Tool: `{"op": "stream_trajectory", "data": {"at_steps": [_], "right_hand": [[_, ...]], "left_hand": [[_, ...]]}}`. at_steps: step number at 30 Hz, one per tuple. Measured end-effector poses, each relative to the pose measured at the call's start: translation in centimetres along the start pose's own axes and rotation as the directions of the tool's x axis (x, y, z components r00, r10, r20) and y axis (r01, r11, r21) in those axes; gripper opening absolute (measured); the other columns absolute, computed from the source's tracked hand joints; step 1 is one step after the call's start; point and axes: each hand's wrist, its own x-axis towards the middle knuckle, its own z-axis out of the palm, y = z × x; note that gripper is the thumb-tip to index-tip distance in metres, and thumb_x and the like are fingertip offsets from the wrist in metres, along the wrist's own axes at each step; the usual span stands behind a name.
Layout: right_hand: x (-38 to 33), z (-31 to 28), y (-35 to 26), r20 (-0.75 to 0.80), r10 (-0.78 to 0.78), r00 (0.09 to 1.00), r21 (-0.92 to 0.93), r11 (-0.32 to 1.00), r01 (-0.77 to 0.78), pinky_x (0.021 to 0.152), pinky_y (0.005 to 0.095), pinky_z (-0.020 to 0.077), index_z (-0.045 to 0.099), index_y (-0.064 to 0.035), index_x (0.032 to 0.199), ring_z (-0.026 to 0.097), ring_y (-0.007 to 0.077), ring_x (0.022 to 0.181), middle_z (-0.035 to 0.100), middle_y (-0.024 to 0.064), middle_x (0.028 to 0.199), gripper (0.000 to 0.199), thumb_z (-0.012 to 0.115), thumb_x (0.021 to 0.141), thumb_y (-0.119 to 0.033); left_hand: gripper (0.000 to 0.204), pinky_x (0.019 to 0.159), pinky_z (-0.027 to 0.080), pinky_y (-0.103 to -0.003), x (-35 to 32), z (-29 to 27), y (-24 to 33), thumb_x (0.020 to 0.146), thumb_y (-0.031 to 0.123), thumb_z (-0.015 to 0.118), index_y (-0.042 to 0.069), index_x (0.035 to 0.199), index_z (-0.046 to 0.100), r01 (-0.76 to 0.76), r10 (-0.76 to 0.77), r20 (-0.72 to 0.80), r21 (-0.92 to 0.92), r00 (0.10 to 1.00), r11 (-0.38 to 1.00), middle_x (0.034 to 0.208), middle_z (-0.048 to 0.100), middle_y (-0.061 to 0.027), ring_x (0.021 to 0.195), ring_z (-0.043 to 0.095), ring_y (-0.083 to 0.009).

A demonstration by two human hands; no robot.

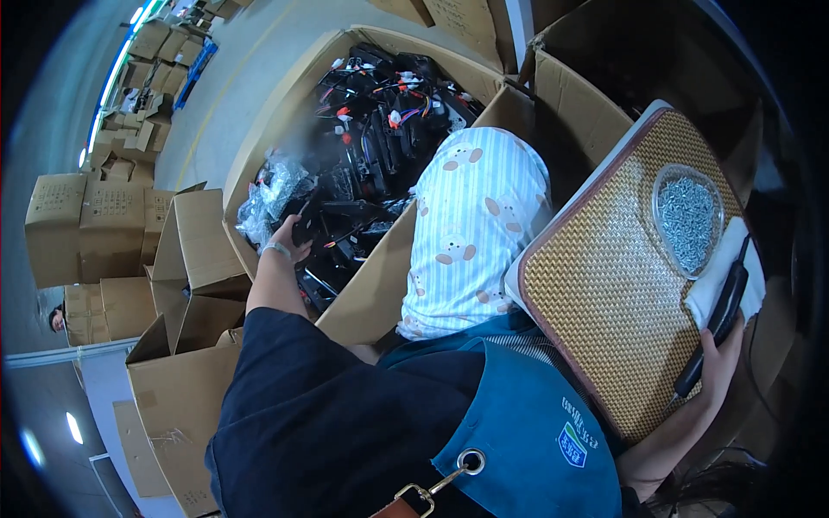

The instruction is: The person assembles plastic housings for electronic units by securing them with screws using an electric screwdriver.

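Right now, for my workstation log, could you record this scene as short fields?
Left hand: in the cardboard box, at the black parts; grip unclear
Right hand: holding the black handheld tool
Screws: silver, in a clear container on the woven mat
White cloth: partly beneath the tool
Clear plastic wrapping: left side of the box

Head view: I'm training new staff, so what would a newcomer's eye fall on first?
Probably the open carton crammed with black wired parts, the left hand inside at lower left. Then the striped cartoon-print cloth, mid-picture. At right, a clear tray of silver screws sits on a woven mat, beside the black tool in the right hand.
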Motion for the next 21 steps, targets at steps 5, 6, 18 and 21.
{"op": "stream_trajectory", "data": {"at_steps": [5,6,18,21], "right_hand": [[0.0,-0.1,-0.5,-0.005,0.008,1.000,-0.043,0.999,-0.008,0.106,0.0359,0.0318,0.034,0.0027,0.139,0.045,0.0325,0.125,0.046,0.0224,0.133,0.070,0.065,0.077,-0.007],[0.1,-0.2,-0.4,-0.007,0.001,1.000,-0.040,0.999,-0.001,0.106,0.0359,0.0318,0.034,0.0027,0.139,0.045,0.0325,0.125,0.046,0.0224,0.133,0.070,0.065,0.077,-0.007],[-0.2,-0.5,-1.4,-0.005,-0.022,1.000,-0.014,1.000,0.022,0.100,0.0377,0.0375,0.038,0.0052,0.134,0.051,0.0357,0.116,0.052,0.0238,0.124,0.069,0.068,0.073,-0.008],[0.0,-0.1,-3.5,-0.007,-0.025,1.000,-0.062,0.998,0.025,0.099,0.0389,0.0383,0.040,0.0044,0.133,0.051,0.0366,0.115,0.052,0.0231,0.124,0.071,0.069,0.070,-0.010]], "left_hand": [[0.043,0.082,0.042,-0.036,-0.6,-4.0,0.1,0.073,0.048,0.068,0.014,0.099,0.060,0.020,-0.014,-0.071,0.085,0.997,0.996,0.094,0.063,-0.0058,0.094,0.058,-0.0255],[0.045,0.084,0.043,-0.038,-1.2,-4.1,0.1,0.073,0.047,0.069,0.012,0.101,0.062,0.058,-0.046,-0.101,0.119,0.994,0.991,0.095,0.064,-0.0079,0.095,0.059,-0.0283],[0.056,0.099,0.043,-0.042,-10.1,30.2,3.9,0.083,0.032,0.062,-0.009,0.120,0.053,-0.647,0.617,0.612,0.734,0.496,-0.208,0.124,0.052,-0.0294,0.118,0.050,-0.0407],[0.076,0.101,0.041,-0.045,-5.5,32.6,4.4,0.079,0.044,0.069,-0.008,0.128,0.044,-0.563,0.600,0.406,0.821,0.689,0.091,0.132,0.044,-0.0287,0.125,0.043,-0.0455]]}}
